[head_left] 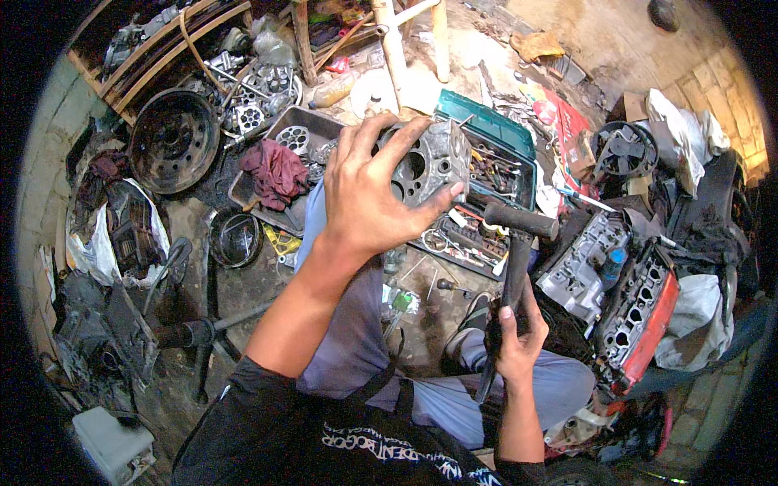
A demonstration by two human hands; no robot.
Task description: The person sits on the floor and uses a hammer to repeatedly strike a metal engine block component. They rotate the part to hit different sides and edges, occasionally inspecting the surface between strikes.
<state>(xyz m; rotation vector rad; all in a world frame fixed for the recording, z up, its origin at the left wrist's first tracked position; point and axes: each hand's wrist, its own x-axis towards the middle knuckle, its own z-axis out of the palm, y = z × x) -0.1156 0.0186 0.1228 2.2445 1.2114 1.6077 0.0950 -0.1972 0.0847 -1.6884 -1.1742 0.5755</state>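
Black shirt [324, 437] up close, and beyond it the left hand [377, 182] spreads, clasping a metal casting [444, 158]; the right hand [520, 344] curls around a hammer [516, 271].

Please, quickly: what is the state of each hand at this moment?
Left hand: holding a grey metal part, fingers spread wide around it.
Right hand: holding a hammer by its handle.

Left grip [366, 190] raised, fingers spread; right grip [521, 344] lower, curled.
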